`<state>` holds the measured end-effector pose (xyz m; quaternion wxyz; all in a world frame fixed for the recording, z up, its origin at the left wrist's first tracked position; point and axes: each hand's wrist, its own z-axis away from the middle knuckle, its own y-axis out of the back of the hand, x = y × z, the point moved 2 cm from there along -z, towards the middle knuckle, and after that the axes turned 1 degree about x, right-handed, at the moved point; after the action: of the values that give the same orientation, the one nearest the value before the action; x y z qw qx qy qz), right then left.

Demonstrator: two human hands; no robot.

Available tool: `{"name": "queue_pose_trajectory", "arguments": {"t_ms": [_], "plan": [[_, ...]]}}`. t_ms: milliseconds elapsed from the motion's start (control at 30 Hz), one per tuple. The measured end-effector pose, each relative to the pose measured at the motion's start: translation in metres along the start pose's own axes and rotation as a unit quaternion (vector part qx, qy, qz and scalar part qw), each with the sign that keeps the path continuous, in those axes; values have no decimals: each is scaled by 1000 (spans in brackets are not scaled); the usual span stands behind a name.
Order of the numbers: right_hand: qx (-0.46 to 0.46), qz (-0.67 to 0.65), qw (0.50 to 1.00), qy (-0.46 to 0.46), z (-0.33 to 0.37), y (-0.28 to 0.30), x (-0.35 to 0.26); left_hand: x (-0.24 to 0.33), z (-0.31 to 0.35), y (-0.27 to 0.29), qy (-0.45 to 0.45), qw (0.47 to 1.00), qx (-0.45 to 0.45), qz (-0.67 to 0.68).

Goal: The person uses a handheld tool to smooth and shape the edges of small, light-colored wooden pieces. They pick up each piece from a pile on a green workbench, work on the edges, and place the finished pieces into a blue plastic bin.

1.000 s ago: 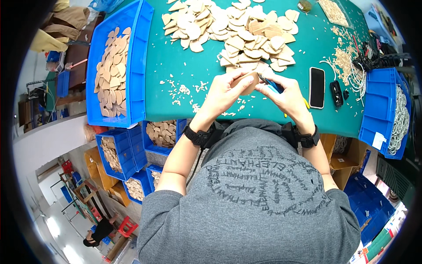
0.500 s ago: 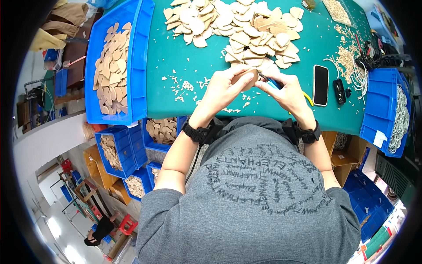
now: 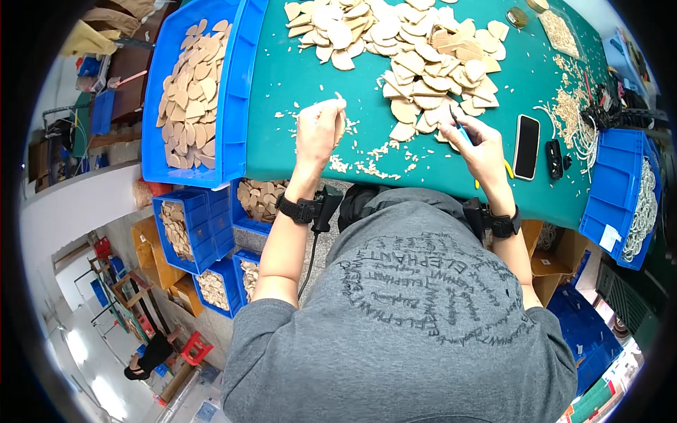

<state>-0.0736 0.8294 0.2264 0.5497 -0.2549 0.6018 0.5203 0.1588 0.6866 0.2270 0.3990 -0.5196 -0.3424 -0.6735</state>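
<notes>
My left hand (image 3: 321, 134) is closed above the green table, left of the pile of flat, rounded tan wooden pieces (image 3: 416, 63). What its fingers hold, if anything, is hidden. My right hand (image 3: 481, 151) is closed round a blue-handled tool (image 3: 462, 130) with a dark, narrow tip pointing up at the pile's near edge. Its exact kind is partly hidden by my fingers. A curved yellow piece (image 3: 508, 169) shows just past that hand; whether it belongs to the tool I cannot tell. Pale wood chips (image 3: 384, 158) lie scattered between my hands.
A blue bin (image 3: 236, 106) of similar tan pieces stands at the left. Right of my right hand lie a phone (image 3: 527, 146), a small black object (image 3: 554, 159) and white cords (image 3: 585, 141). Another blue bin (image 3: 610, 180) sits at the right edge. More filled bins (image 3: 194, 229) stand below the table's left.
My hands, together on a tan wooden piece before, are now apart. The left has moved left and closed; the right has moved slightly right with the blue-handled tool. The view has shifted slightly.
</notes>
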Motion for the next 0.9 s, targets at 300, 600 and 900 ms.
{"name": "queue_pose_trajectory", "arguments": {"t_ms": [300, 600, 900], "plan": [[50, -38, 997, 54, 4, -15, 5, 14, 5, -17, 35, 986, -76, 141], [43, -20, 999, 9, 7, -2, 14, 42, -32, 119, -99, 954, 284, -4], [76, -16, 997, -9, 16, 10, 16, -10, -95, 43, -305, 829, 165, -438]]}}
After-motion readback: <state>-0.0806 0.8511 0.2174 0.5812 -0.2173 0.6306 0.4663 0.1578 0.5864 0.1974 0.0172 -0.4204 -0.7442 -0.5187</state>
